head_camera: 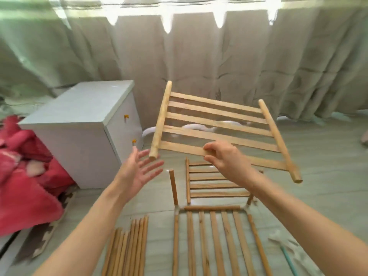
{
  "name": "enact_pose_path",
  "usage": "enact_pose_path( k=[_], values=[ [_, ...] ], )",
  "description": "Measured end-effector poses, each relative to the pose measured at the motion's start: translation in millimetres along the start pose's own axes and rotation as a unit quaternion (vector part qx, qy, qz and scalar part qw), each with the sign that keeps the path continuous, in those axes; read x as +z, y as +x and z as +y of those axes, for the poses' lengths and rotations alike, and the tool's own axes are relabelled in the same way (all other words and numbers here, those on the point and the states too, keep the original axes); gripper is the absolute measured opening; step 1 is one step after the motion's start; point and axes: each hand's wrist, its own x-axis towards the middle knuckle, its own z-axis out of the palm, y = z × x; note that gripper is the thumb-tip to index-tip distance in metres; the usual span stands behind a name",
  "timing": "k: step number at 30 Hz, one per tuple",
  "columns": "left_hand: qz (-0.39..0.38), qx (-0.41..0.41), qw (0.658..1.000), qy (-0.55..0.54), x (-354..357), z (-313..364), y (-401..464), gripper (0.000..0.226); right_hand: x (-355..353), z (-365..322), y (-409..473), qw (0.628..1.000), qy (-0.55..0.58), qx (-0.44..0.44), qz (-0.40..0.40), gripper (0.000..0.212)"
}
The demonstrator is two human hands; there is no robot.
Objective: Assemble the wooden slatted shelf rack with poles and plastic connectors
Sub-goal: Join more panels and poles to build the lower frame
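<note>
Nearest to us, at the bottom edge, a bundle of loose wooden poles [127, 248] lies on the pale floor [322, 196], side by side and pointing away from us. Just to their right sits a partly built shelf frame [213, 236], its slats running away from us, with a cross pole at its far edge set into pale plastic connectors [177, 209] at the corners. One pole [173, 187] stands upright from the left connector. A thin teal-handled tool [288, 259] lies at the lower right, too blurred for us to identify.

Beyond the frame, a second slatted panel [211, 181] lies flat on the floor.

Above it our two bare forearms reach forward. Our left hand [137, 171] is spread wide, palm turned inward, fingers straight, holding nothing, just beside the near left corner of a third slatted panel [217, 124]. Our right hand [225, 159] pinches the nearest slat of that panel between thumb and curled fingers, holding it up in the air, tilted, with its right end lower.

Farther left stands a white cabinet [79, 124] with small orange knobs, and a red blanket [22, 172] is heaped beside it. Beige curtains [219, 56] hang across the back.
</note>
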Motion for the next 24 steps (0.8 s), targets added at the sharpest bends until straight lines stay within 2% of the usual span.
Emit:
enact_pose_path(
  k=[2, 4, 9, 13, 18, 21, 24],
  values=[
    [-0.036, -0.001, 0.999, 0.021, 13, 15, -34, 0.047, -11, -14, -39, 1.0, -0.017, -0.014, 0.009, 0.027],
    [-0.048, 0.011, 0.992, 0.119, 26, 14, -64, 0.049, -18, -26, -76, 0.999, -0.028, -0.026, 0.004, 0.027],
    [0.019, 0.116, 0.936, 0.33, 43, -21, -123, 0.04, -32, -46, -149, 0.996, -0.06, -0.059, -0.041, 0.025],
    [0.052, 0.211, 0.904, 0.368, 41, -38, -146, 0.034, -41, -56, -174, 0.995, -0.06, -0.059, -0.052, 0.022],
    [0.069, 0.192, 0.902, 0.381, 24, -59, -152, 0.035, -35, -55, -190, 0.991, -0.08, -0.044, -0.1, 0.025],
    [0.043, 0.202, 0.881, 0.425, 23, -53, -139, 0.031, -32, -44, -195, 0.993, -0.079, -0.056, -0.065, 0.026],
    [0.004, 0.197, 0.869, 0.454, 22, -42, -124, 0.029, -38, -33, -186, 0.978, -0.174, -0.105, 0.047, 0.029]
  ],
)
